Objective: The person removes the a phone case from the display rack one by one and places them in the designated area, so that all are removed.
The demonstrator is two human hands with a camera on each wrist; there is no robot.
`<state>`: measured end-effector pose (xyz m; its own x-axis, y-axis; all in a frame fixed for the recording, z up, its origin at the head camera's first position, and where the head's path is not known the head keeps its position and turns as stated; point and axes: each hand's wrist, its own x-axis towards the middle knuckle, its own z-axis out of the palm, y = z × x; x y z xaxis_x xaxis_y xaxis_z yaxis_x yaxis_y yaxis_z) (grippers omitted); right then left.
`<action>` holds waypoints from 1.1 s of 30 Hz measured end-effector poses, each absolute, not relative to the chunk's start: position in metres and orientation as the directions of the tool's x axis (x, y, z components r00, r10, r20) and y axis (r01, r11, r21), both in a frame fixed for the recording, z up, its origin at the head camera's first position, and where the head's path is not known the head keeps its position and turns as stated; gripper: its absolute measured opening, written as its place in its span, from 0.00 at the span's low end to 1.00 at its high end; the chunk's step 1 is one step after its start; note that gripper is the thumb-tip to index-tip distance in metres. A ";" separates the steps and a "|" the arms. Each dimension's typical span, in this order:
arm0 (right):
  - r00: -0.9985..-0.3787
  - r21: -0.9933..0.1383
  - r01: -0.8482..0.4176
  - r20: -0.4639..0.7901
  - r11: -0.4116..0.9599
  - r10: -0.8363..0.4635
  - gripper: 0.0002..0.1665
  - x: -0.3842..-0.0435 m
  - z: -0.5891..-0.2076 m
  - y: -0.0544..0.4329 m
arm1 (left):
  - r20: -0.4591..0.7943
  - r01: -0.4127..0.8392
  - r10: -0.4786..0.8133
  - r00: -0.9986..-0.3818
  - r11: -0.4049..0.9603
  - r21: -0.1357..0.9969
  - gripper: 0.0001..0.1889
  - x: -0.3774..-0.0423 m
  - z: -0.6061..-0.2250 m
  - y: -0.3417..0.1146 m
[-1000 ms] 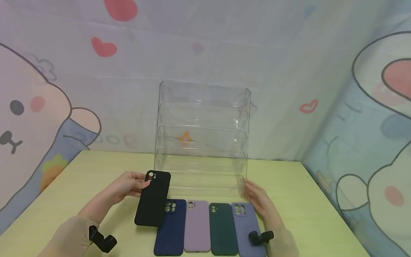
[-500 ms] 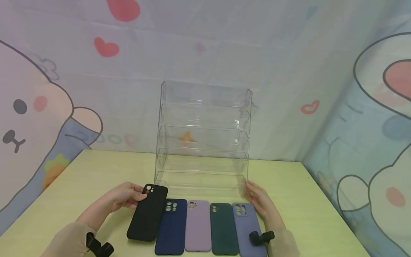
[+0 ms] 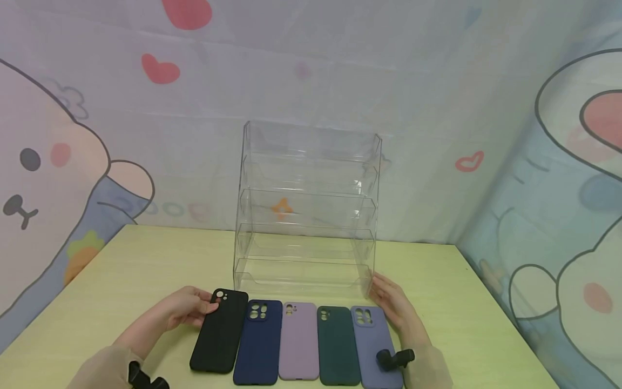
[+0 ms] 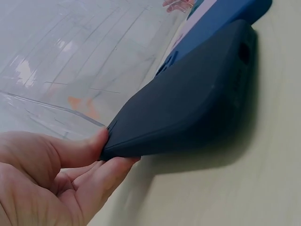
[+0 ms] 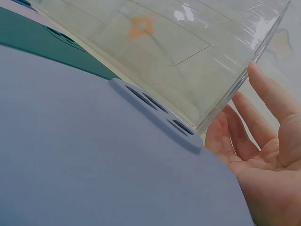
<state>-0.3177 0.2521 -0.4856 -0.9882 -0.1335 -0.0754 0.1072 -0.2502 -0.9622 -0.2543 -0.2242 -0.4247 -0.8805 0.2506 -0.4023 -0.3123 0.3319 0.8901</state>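
My left hand [image 3: 187, 308] pinches the upper left edge of a black phone case [image 3: 220, 332], thumb on top and fingers beneath. In the left wrist view the case [image 4: 183, 94] is tilted, its near edge raised over its shadow on the table. To its right lie a navy blue case [image 3: 258, 346], a pink-purple case [image 3: 298, 346], a dark green case [image 3: 338, 348] and a lavender case [image 3: 371, 337], side by side. My right hand [image 3: 391, 302] touches the lower right side of a clear tiered rack [image 5: 207, 70] with loosely bent fingers.
The clear rack [image 3: 306, 210] stands behind the row of cases, with several stepped tiers. A pale yellow table [image 3: 170, 254] carries everything. A printed cloth [image 3: 413, 81] hangs close behind and at both sides.
My left hand has brought the black case down and towards me, to the left of the navy blue case. My right hand has stayed at the rack's side.
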 end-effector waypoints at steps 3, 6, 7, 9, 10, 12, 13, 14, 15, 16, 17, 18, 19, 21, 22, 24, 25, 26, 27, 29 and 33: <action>-0.988 -0.960 0.111 -0.079 -0.257 -0.132 0.31 -0.318 -0.485 0.251 | -0.410 -0.325 0.229 -0.883 0.330 0.886 0.30 -0.255 -0.427 -0.224; -0.987 -0.960 0.116 -0.084 -0.256 -0.134 0.31 -0.319 -0.485 0.251 | -0.409 -0.324 0.215 -0.887 0.344 0.882 0.30 -0.255 -0.429 -0.223; -0.987 -0.960 0.117 -0.085 -0.255 -0.136 0.31 -0.319 -0.485 0.251 | -0.409 -0.325 0.207 -0.889 0.345 0.880 0.30 -0.255 -0.429 -0.223; -0.988 -0.959 0.119 -0.087 -0.259 -0.131 0.31 -0.319 -0.485 0.251 | -0.411 -0.330 0.190 -0.892 0.349 0.877 0.29 -0.255 -0.431 -0.222; -0.988 -0.958 0.119 -0.087 -0.260 -0.130 0.31 -0.319 -0.485 0.251 | -0.406 -0.323 0.190 -0.894 0.354 0.877 0.30 -0.254 -0.431 -0.221; -0.988 -0.957 0.117 -0.085 -0.264 -0.128 0.31 -0.319 -0.485 0.251 | -0.402 -0.319 0.180 -0.898 0.362 0.876 0.28 -0.253 -0.431 -0.220; -0.988 -0.958 0.116 -0.084 -0.263 -0.132 0.31 -0.319 -0.485 0.251 | -0.399 -0.316 0.176 -0.900 0.366 0.875 0.27 -0.253 -0.431 -0.220; -0.987 -0.957 0.118 -0.084 -0.266 -0.133 0.31 -0.319 -0.484 0.251 | -0.395 -0.312 0.173 -0.902 0.372 0.874 0.26 -0.252 -0.431 -0.219; -0.987 -0.957 0.116 -0.082 -0.265 -0.135 0.31 -0.318 -0.484 0.251 | -0.389 -0.303 0.176 -0.904 0.378 0.875 0.25 -0.251 -0.431 -0.219; -0.987 -0.957 0.117 -0.083 -0.266 -0.136 0.31 -0.318 -0.484 0.251 | -0.386 -0.300 0.173 -0.906 0.381 0.874 0.22 -0.251 -0.431 -0.218; -0.987 -0.956 0.120 -0.085 -0.268 -0.138 0.30 -0.318 -0.484 0.251 | -0.385 -0.299 0.169 -0.907 0.383 0.874 0.20 -0.250 -0.431 -0.217; -0.987 -0.956 0.120 -0.085 -0.269 -0.138 0.30 -0.317 -0.485 0.251 | -0.383 -0.299 0.163 -0.909 0.383 0.874 0.19 -0.250 -0.431 -0.217; -0.987 -0.955 0.121 -0.085 -0.270 -0.140 0.30 -0.317 -0.485 0.252 | -0.382 -0.299 0.159 -0.911 0.383 0.874 0.17 -0.249 -0.430 -0.216; -0.987 -0.955 0.121 -0.085 -0.269 -0.139 0.29 -0.317 -0.485 0.252 | -0.379 -0.301 0.149 -0.913 0.381 0.874 0.15 -0.249 -0.430 -0.216; -0.987 -0.954 0.123 -0.088 -0.274 -0.138 0.28 -0.317 -0.485 0.252 | -0.378 -0.302 0.141 -0.915 0.380 0.874 0.14 -0.249 -0.430 -0.216; -0.987 -0.953 0.122 -0.087 -0.276 -0.138 0.28 -0.317 -0.485 0.252 | -0.372 -0.301 0.131 -0.919 0.378 0.876 0.14 -0.249 -0.430 -0.216; -0.986 -0.953 0.123 -0.086 -0.275 -0.140 0.29 -0.317 -0.485 0.252 | -0.369 -0.298 0.130 -0.920 0.378 0.876 0.15 -0.249 -0.430 -0.216; -0.986 -0.954 0.123 -0.087 -0.275 -0.140 0.29 -0.317 -0.485 0.252 | -0.367 -0.297 0.128 -0.921 0.378 0.877 0.15 -0.249 -0.431 -0.216; -0.986 -0.954 0.123 -0.087 -0.274 -0.142 0.30 -0.317 -0.485 0.252 | -0.364 -0.294 0.126 -0.923 0.381 0.877 0.15 -0.249 -0.430 -0.216; -0.986 -0.954 0.124 -0.088 -0.274 -0.141 0.30 -0.318 -0.485 0.252 | -0.360 -0.289 0.116 -0.926 0.394 0.872 0.16 -0.250 -0.430 -0.216; -0.986 -0.957 0.123 -0.089 -0.263 -0.139 0.31 -0.318 -0.485 0.252 | -0.348 -0.279 0.083 -0.934 0.440 0.854 0.24 -0.250 -0.429 -0.216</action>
<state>-0.3182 0.2516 -0.4852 -0.9863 -0.1391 -0.0888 0.1233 -0.2634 -0.9568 -0.2498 -0.2161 -0.4292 -0.9340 0.0828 -0.3476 -0.2787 0.4401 0.8536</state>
